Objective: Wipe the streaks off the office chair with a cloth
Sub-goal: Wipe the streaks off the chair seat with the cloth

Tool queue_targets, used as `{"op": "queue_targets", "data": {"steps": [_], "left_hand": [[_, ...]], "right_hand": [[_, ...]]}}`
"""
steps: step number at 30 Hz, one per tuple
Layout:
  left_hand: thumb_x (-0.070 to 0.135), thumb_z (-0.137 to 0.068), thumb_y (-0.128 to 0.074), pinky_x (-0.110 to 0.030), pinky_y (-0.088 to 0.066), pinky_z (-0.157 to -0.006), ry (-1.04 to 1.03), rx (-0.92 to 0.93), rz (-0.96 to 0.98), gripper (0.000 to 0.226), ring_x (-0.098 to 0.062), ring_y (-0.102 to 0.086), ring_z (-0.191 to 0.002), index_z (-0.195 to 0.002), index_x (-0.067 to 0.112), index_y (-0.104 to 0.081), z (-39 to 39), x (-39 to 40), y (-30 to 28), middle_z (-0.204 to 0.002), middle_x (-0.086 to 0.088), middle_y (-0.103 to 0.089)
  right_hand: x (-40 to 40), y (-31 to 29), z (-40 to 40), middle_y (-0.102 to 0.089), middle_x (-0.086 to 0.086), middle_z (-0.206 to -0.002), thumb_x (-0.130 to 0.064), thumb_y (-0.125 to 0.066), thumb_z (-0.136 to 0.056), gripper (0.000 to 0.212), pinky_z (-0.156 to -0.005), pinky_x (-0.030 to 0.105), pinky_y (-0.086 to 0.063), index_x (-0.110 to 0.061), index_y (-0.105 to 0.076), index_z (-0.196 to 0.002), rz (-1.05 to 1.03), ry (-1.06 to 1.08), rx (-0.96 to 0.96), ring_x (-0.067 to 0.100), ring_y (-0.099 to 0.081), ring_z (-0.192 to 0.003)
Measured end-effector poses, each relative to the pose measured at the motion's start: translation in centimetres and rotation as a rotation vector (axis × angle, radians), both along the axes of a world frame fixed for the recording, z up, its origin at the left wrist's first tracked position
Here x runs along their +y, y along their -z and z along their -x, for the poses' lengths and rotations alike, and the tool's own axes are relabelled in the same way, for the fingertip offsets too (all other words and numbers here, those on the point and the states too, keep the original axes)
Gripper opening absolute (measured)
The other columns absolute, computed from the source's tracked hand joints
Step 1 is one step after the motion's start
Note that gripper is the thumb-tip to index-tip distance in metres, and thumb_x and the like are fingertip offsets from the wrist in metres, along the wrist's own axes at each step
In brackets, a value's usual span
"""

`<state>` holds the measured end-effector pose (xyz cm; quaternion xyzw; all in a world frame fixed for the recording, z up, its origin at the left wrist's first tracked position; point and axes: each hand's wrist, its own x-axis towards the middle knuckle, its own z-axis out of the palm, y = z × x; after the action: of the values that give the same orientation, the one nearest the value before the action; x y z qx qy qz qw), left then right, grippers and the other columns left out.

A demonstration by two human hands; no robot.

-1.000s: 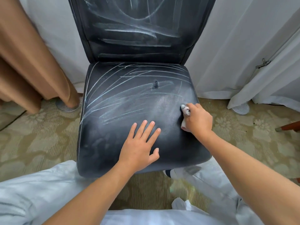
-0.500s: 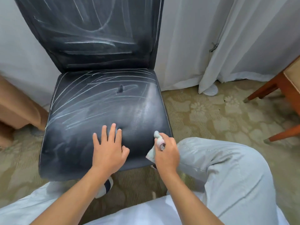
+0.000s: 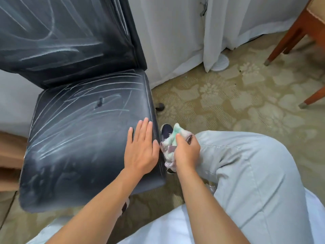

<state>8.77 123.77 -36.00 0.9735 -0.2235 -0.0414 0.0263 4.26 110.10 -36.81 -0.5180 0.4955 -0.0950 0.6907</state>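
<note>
The black office chair fills the left of my view, its seat and backrest crossed with white streaks. My left hand lies flat on the seat's right edge, fingers straight and close together. Just right of the seat, off its edge, my right hand grips the bunched cloth above my dark shoe.

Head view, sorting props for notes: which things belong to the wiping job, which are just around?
Job:
- office chair, streaked
- cloth, held by right hand
- left hand, flat on seat

Around:
- white curtain
- wooden chair
- patterned carpet
</note>
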Motion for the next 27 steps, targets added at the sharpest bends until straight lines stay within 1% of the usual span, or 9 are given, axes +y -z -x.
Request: {"op": "queue_targets", "data": {"steps": [3,6,8,10,12,14,17,20,27], "left_hand": [[0.034,-0.103,-0.027,-0.045,0.0,-0.132,-0.011,-0.001,0.053,0.069,-0.014,0.009,-0.162,-0.168,0.014,-0.012,0.6,1.0,0.1,-0.176,-0.001,0.0],[0.029,-0.101,-0.033,-0.044,-0.001,-0.132,0.011,0.003,0.09,0.07,-0.014,0.006,-0.162,-0.167,0.015,-0.016,1.0,1.9,0.2,-0.176,0.0,-0.004],[0.025,-0.1,-0.036,-0.043,-0.001,-0.132,0.03,0.015,0.117,0.07,-0.013,0.003,-0.162,-0.167,0.014,-0.019,1.1,2.3,0.3,-0.176,0.001,-0.008],[0.023,-0.1,-0.037,-0.042,-0.001,-0.132,0.033,0.009,0.122,0.069,-0.013,0.001,-0.162,-0.167,0.014,-0.021,1.2,2.6,0.5,-0.176,0.0,-0.01],[0.022,-0.099,-0.038,-0.043,-0.003,-0.132,0.032,-0.005,0.137,0.07,-0.014,-0.001,-0.162,-0.166,0.013,-0.023,1.2,2.7,0.7,-0.175,0.0,-0.012],[0.021,-0.097,-0.037,-0.045,-0.005,-0.132,0.032,-0.015,0.161,0.07,-0.016,-0.003,-0.162,-0.166,0.011,-0.024,1.3,2.8,0.8,-0.175,-0.002,-0.014],[0.023,-0.097,-0.036,-0.046,-0.007,-0.132,0.021,-0.027,0.158,0.07,-0.017,-0.006,-0.162,-0.165,0.011,-0.026,1.2,2.6,0.8,-0.174,-0.003,-0.017],[0.024,-0.099,-0.036,-0.048,-0.009,-0.132,0.02,-0.026,0.132,0.068,-0.016,-0.004,-0.162,-0.165,0.012,-0.026,1.4,2.5,0.8,-0.175,-0.002,-0.016],[0.024,-0.099,-0.034,-0.048,-0.012,-0.132,0.086,-0.04,0.112,0.068,-0.016,-0.004,-0.162,-0.165,0.01,-0.026,2.3,4.3,0.9,-0.175,-0.003,-0.015]], "right_hand": [[0.4,0.2,-1.6,-0.076,-0.006,-0.096,-0.041,-0.064,-0.087,0.015,-0.083,0.048,-0.062,-0.043,-0.068,-0.102,-0.057,-0.065,-0.083,0.02,-0.075,-0.085],[-0.8,0.4,-4.6,-0.071,-0.012,-0.105,-0.021,-0.066,-0.097,0.022,-0.095,0.039,-0.057,-0.031,-0.07,-0.116,-0.05,-0.235,-0.18,0.015,-0.068,-0.103],[-1.3,0.3,-6.8,-0.071,-0.01,-0.103,-0.017,-0.066,-0.095,0.022,-0.097,0.046,-0.056,-0.029,-0.07,-0.114,-0.047,-0.413,-0.191,0.016,-0.068,-0.102],[-0.7,0.4,-7.2,-0.072,-0.01,-0.101,-0.026,-0.065,-0.097,0.016,-0.094,0.039,-0.057,-0.034,-0.069,-0.11,-0.045,-0.49,-0.174,0.012,-0.067,-0.1],[0.8,-0.1,-4.8,-0.07,-0.018,-0.096,-0.027,-0.061,-0.101,0.017,-0.081,0.017,-0.054,-0.038,-0.067,-0.112,-0.077,-0.45,-0.182,-0.002,-0.065,-0.091],[3.2,-0.2,-0.7,-0.066,-0.019,-0.108,-0.017,-0.058,-0.102,0.03,-0.084,0.01,-0.047,-0.036,-0.068,-0.123,-0.002,-0.372,-0.149,-0.011,-0.059,-0.096],[7.3,0.0,5.6,-0.057,-0.017,-0.125,-0.008,-0.059,-0.1,0.043,-0.1,0.016,-0.045,-0.032,-0.065,-0.135,0.134,-0.282,-0.093,-0.01,-0.054,-0.113],[9.4,-0.2,8.8,-0.054,-0.027,-0.13,-0.01,-0.057,-0.103,0.044,-0.097,0.012,-0.048,-0.036,-0.062,-0.138,0.097,-0.217,-0.07,-0.009,-0.052,-0.122],[9.3,0.8,5.6,-0.068,-0.013,-0.112,-0.023,-0.058,-0.099,0.022,-0.083,0.023,-0.053,-0.042,-0.062,-0.108,-0.052,-0.184,0.012,0.006,-0.063,-0.1]]}}
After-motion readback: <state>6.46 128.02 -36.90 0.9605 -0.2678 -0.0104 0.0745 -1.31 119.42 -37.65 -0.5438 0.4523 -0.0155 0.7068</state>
